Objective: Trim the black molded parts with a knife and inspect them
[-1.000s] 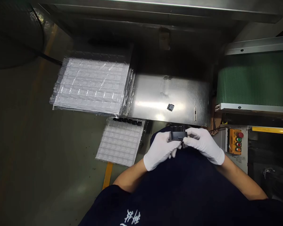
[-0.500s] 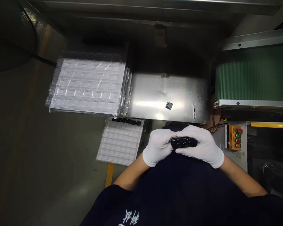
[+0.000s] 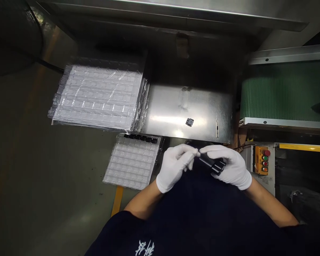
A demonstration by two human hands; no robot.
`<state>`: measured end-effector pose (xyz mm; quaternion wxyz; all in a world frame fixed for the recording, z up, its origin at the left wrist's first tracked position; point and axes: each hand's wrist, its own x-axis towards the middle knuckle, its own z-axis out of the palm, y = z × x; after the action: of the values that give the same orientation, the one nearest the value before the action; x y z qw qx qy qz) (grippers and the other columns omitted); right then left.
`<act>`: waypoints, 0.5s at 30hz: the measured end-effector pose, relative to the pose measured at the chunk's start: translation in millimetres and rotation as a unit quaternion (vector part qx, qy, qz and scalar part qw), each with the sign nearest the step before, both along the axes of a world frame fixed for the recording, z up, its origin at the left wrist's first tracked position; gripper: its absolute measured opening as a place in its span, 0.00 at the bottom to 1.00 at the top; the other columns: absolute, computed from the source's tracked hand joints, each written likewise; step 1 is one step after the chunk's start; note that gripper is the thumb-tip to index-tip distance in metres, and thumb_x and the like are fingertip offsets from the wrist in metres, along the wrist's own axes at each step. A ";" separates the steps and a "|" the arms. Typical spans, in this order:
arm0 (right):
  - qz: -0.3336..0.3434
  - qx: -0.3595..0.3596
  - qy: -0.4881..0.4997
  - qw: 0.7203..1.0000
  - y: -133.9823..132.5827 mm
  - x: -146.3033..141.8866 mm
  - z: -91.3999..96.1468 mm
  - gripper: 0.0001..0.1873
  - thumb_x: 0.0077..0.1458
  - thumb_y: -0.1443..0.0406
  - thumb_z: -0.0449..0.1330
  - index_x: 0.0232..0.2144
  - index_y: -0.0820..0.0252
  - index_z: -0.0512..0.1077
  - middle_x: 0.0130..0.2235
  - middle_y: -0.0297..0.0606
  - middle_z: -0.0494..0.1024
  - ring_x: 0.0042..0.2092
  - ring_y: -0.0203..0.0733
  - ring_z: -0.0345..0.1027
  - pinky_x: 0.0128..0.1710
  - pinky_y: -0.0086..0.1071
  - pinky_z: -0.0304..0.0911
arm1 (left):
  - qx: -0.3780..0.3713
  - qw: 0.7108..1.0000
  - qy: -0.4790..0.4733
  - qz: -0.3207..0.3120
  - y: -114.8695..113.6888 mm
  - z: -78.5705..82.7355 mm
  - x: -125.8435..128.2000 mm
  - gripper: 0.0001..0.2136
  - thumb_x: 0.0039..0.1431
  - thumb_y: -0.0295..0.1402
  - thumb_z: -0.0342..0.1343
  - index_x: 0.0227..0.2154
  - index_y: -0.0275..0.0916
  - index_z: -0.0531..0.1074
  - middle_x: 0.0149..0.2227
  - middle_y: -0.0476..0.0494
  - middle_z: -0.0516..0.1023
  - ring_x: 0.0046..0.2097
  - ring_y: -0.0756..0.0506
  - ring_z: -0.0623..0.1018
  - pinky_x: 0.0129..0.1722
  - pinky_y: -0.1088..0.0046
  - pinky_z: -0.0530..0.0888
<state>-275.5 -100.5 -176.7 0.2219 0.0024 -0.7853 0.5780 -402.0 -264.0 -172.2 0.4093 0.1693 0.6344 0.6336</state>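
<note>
The right hand [image 3: 230, 167] is clamped on a black plastic part [image 3: 212, 164]. Its fingers wrap over the part, and the part tilts, with one end pointing toward the left hand. The part is held up over the person's dark shirt [image 3: 202, 217], close to the body. This may be so the person can look down at it well.

The left hand [image 3: 173, 169] is just beside the right hand. Its fingertips [image 3: 193, 152] are pinched together and nearly meet the right hand's fingers. I cannot tell if they hold something small. Both hands wear white cloth gloves [image 3: 170, 174], which may help keep marks off the parts.

Just left of the left hand lies a clear plastic tray [image 3: 132, 170] with many small pockets. A row of black parts [image 3: 140, 139] sits along its far edge. The tray seems to be put there so it is a short reach from the hands.

Farther ahead and to the left of the left hand is a big stack of clear trays [image 3: 96, 94]. Straight ahead of the hands is a steel worktop [image 3: 168, 113], and one small black part [image 3: 190, 122] lies on it by itself.

To the right of the right hand is a yellow box with colored buttons [image 3: 262, 160]. Beyond it, ahead, runs a green conveyor belt [image 3: 285, 96].
</note>
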 end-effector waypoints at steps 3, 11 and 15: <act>-0.015 0.178 0.039 0.983 8.0 -1.6 -1.8 0.19 0.57 0.73 0.64 0.50 0.50 0.75 0.49 0.44 0.83 0.47 0.45 0.80 0.43 0.37 0.76 | -0.031 0.992 -0.116 -0.046 6.4 4.6 -2.7 0.18 0.59 0.48 0.65 0.27 0.36 0.78 0.17 0.54 0.67 0.19 0.54 0.62 0.20 0.76 0.58; -0.095 0.223 -0.025 0.970 5.6 -1.4 -10.1 0.25 0.59 0.71 0.63 0.58 0.50 0.73 0.37 0.36 0.84 0.34 0.40 0.79 0.35 0.33 0.76 | -0.039 0.985 -0.165 -0.018 13.3 9.2 -2.9 0.21 0.53 0.45 0.71 0.20 0.36 0.69 0.15 0.56 0.62 0.19 0.56 0.58 0.21 0.76 0.53; -0.085 0.176 -0.070 0.978 4.2 0.2 -11.0 0.23 0.59 0.70 0.63 0.57 0.52 0.75 0.41 0.37 0.86 0.38 0.42 0.82 0.39 0.33 0.79 | -0.030 0.987 -0.155 -0.011 11.9 6.9 -2.4 0.23 0.56 0.47 0.69 0.18 0.36 0.68 0.13 0.56 0.61 0.19 0.56 0.59 0.22 0.76 0.55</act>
<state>-275.3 -96.2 -187.8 0.2103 -0.0657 -0.8856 0.4089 -404.4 -252.1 -165.3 0.5141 0.0636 0.5807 0.6281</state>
